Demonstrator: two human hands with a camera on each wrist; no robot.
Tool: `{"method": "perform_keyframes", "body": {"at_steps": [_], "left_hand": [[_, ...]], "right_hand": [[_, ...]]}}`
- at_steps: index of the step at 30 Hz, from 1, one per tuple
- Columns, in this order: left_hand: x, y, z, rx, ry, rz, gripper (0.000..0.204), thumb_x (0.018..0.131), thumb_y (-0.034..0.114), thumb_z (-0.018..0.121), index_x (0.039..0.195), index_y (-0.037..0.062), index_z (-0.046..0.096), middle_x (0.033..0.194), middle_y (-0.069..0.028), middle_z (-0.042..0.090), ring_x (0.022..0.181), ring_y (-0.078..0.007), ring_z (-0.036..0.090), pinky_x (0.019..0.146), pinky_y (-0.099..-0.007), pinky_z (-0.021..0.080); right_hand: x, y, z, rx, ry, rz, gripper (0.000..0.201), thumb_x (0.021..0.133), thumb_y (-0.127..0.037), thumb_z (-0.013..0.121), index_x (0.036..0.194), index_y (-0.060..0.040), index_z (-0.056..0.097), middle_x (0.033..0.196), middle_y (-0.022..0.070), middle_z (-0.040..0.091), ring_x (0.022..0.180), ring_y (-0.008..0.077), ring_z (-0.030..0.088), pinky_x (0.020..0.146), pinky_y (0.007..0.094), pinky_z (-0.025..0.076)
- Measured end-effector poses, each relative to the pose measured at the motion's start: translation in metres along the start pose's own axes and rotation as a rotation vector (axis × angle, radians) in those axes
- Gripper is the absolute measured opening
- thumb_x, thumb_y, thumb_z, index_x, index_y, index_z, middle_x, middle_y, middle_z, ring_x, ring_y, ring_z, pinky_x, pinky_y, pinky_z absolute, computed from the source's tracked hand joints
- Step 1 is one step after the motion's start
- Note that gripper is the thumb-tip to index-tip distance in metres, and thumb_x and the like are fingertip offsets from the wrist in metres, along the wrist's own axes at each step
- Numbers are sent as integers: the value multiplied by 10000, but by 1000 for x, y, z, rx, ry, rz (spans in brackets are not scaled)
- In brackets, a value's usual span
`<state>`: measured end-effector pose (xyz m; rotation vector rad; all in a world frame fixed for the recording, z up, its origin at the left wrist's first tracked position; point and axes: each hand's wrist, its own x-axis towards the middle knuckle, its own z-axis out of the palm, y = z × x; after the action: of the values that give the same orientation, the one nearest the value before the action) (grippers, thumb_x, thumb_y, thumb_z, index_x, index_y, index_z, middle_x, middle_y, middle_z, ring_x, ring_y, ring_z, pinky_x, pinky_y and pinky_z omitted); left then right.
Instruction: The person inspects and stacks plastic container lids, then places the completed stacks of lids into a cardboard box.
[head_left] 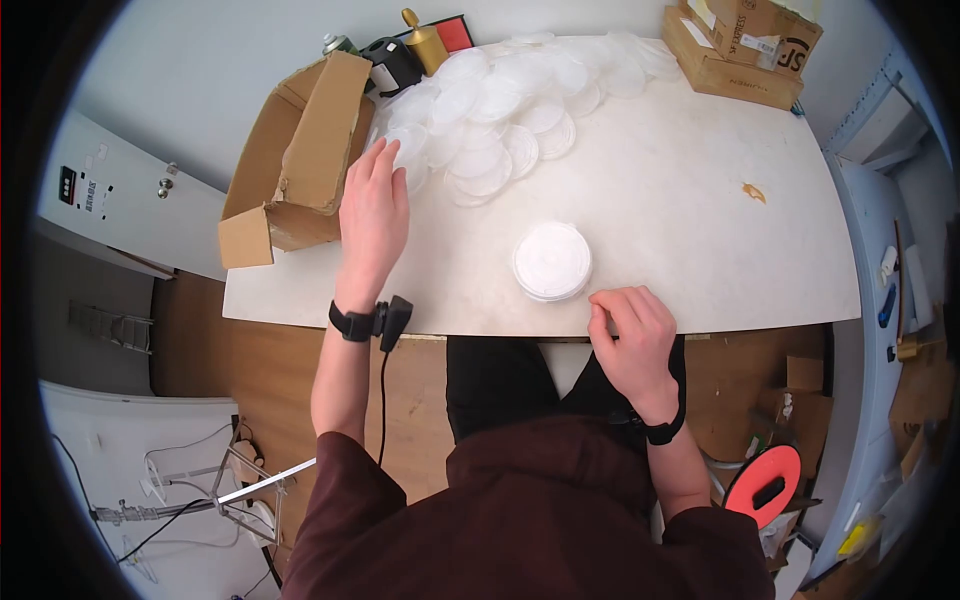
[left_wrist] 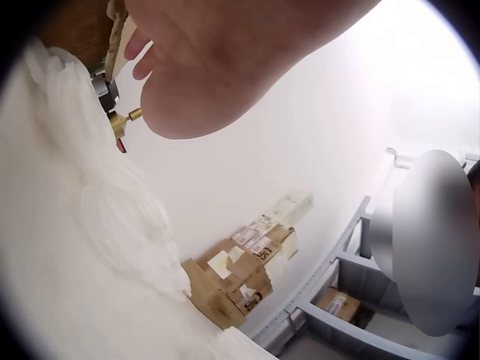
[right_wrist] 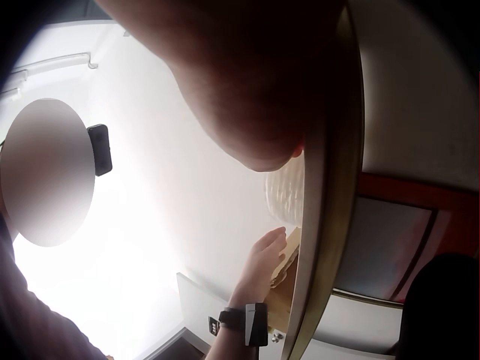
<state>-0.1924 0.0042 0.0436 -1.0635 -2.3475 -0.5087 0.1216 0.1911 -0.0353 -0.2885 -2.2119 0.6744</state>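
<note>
My left hand (head_left: 373, 205) lies flat on the white table (head_left: 680, 200), fingers straight, its fingertips touching a clear plastic lid (head_left: 410, 145) at the near edge of a pile of lids (head_left: 520, 100). A neat stack of white lids (head_left: 552, 261) sits at the table's front middle. My right hand (head_left: 632, 335) rests at the front table edge just right of that stack, fingers loosely curled, holding nothing. In the left wrist view the palm (left_wrist: 225, 60) hovers over the blurred lids (left_wrist: 82, 225). The right wrist view shows the table edge (right_wrist: 326, 225) and the stack (right_wrist: 289, 191).
An open cardboard box (head_left: 300, 160) lies on its side at the table's left end, beside my left hand. More cardboard boxes (head_left: 745, 45) stand at the far right corner. A gold bottle (head_left: 424, 42) and a black device (head_left: 392, 62) stand behind the pile.
</note>
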Motion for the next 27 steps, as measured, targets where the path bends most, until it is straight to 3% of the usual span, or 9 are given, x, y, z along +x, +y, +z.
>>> {"method": "perform_keyframes", "body": {"at_steps": [4, 6, 13, 16, 18, 21, 23, 26, 27], "left_hand": [[8, -31, 12, 80, -51, -7, 261, 1090, 112, 685, 1327, 28, 757, 1371, -189, 774, 1270, -388, 723, 1055, -504, 596], [8, -28, 14, 127, -126, -90, 119, 1063, 109, 707, 1142, 45, 770, 1133, -140, 815, 1080, -366, 768, 897, -502, 624], [2, -30, 13, 186, -63, -28, 43, 1042, 114, 726, 1049, 73, 739, 1030, -109, 798, 992, -343, 758, 810, -490, 611], [-4, -22, 2, 164, -54, -26, 41, 1055, 112, 716, 1073, 80, 732, 1050, -100, 791, 1019, -338, 752, 835, -475, 607], [-14, 2, -20, 115, 38, 0, 42, 1065, 94, 710, 1100, 74, 723, 1109, -95, 794, 1058, -344, 748, 876, -467, 603], [-33, 41, -45, -27, 45, 112, 121, 1023, 0, 742, 1137, 26, 708, 1251, -139, 804, 1148, -371, 741, 947, -474, 601], [-43, 80, -62, -164, -125, 221, 147, 1000, -19, 756, 1129, 22, 698, 1300, -153, 792, 1208, -388, 733, 1022, -504, 593], [-59, 121, -59, -290, -283, 342, 129, 1002, -15, 743, 1102, 32, 677, 1399, -159, 765, 1342, -423, 697, 1182, -606, 526], [-63, 128, -55, -298, -281, 343, 129, 1002, -15, 743, 1102, 32, 677, 1399, -159, 765, 1342, -423, 697, 1182, -606, 526]], "right_hand": [[0, -1, 1, -1, 2, 4, 111, 897, -2, 792, 975, -69, 748, 886, 75, 725, 771, 306, 666, 675, 432, 528], [0, 0, 1, -12, 4, 14, 117, 894, -13, 796, 977, -81, 749, 886, 68, 717, 779, 311, 663, 680, 434, 529], [-1, 1, 0, 3, -9, 13, 122, 894, -11, 796, 984, -80, 750, 894, 71, 721, 784, 310, 668, 676, 435, 530], [0, 2, 3, 15, 15, 8, 118, 894, -4, 796, 984, -67, 752, 884, 73, 721, 771, 302, 670, 672, 429, 528], [-2, 2, 2, 11, 31, 3, 124, 884, -7, 796, 980, -74, 752, 873, 64, 712, 767, 287, 669, 669, 421, 529], [-2, 1, -1, -38, 14, 7, 143, 866, -15, 791, 974, -99, 751, 865, 43, 696, 774, 267, 668, 667, 410, 533], [-1, 3, 2, -2, 32, -4, 147, 863, -11, 785, 974, -101, 752, 863, 40, 694, 773, 266, 667, 666, 408, 531], [-1, 3, 1, -3, 35, -10, 142, 870, 0, 793, 974, -89, 757, 865, 46, 707, 768, 268, 674, 667, 410, 531], [-1, 2, 1, 8, 37, -10, 134, 880, 6, 806, 974, -79, 761, 866, 52, 719, 764, 270, 683, 667, 413, 531]]}}
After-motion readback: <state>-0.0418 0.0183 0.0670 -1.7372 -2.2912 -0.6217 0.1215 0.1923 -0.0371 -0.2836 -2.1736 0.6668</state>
